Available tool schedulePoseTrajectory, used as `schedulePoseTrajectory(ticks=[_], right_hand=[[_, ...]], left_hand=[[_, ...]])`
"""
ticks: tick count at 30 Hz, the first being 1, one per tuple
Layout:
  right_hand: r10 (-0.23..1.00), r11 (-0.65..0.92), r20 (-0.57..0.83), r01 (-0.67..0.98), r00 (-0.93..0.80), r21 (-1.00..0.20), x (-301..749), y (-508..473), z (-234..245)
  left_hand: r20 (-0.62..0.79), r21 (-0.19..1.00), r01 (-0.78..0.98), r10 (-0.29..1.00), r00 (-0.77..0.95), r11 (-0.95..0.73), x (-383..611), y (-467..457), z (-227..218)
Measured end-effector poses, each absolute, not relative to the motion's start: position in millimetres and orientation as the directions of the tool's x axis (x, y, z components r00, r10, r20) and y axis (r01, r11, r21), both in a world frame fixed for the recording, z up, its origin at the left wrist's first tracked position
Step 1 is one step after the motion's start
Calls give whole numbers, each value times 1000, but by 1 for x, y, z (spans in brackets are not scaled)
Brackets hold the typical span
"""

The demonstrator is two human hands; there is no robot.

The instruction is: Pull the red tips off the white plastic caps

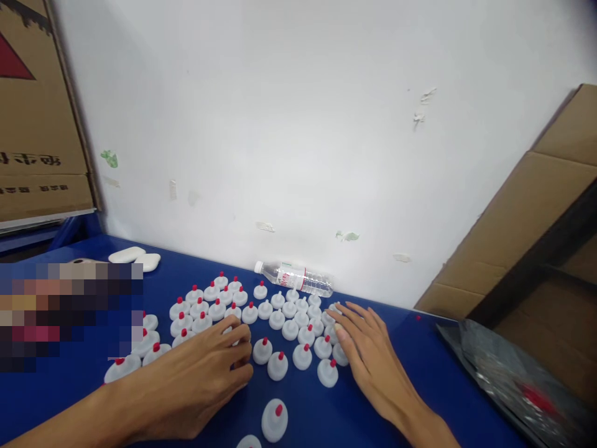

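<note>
Many white plastic nozzle caps, most with red tips, stand on the blue table. My left hand [205, 367] is curled over the caps left of the middle, and white plastic shows between its bent fingers; the tip of that nozzle cap [228, 330] is hidden. Flat and with fingers stretched out, my right hand [366, 348] lies at the right edge of the group, touching caps without red tips [316, 326]. Between the hands stand several red-tipped caps, such as one red-tipped cap [277, 367]. Closer to me is a lone red-tipped cap [275, 421].
A clear plastic bottle [298, 278] lies against the white wall. White rounded objects [127, 255] sit at the back left, beside a blurred patch. A cardboard box [508, 211] and a grey plastic bag [517, 379] with something red are at the right. Another box [41, 118] stands left.
</note>
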State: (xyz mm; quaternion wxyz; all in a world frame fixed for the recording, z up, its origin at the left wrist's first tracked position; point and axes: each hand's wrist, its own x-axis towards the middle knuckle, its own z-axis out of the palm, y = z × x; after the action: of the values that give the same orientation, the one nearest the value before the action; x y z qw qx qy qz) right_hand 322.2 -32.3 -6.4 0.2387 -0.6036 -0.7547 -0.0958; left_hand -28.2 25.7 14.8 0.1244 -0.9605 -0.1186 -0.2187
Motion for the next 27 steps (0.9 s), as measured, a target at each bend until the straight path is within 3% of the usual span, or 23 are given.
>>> schedulePoseTrajectory(ticks=[7,16,21,27], right_hand=[[906,238,394,956,-155,-173,315,-32,-2],[887,262,428,952,-174,-156,317,-31,-8],[804,308,558,946,-205,-98,318,-29,-11],[556,327,810,945,-189,-4,321,-35,-4]], left_hand=[[516,-135,298,189,835,-945,-25,26,13],[539,-125,281,173,824,-952,-24,25,16],[557,-145,230,113,823,-962,-21,27,19],[605,-160,231,89,791,-960,-21,26,21]])
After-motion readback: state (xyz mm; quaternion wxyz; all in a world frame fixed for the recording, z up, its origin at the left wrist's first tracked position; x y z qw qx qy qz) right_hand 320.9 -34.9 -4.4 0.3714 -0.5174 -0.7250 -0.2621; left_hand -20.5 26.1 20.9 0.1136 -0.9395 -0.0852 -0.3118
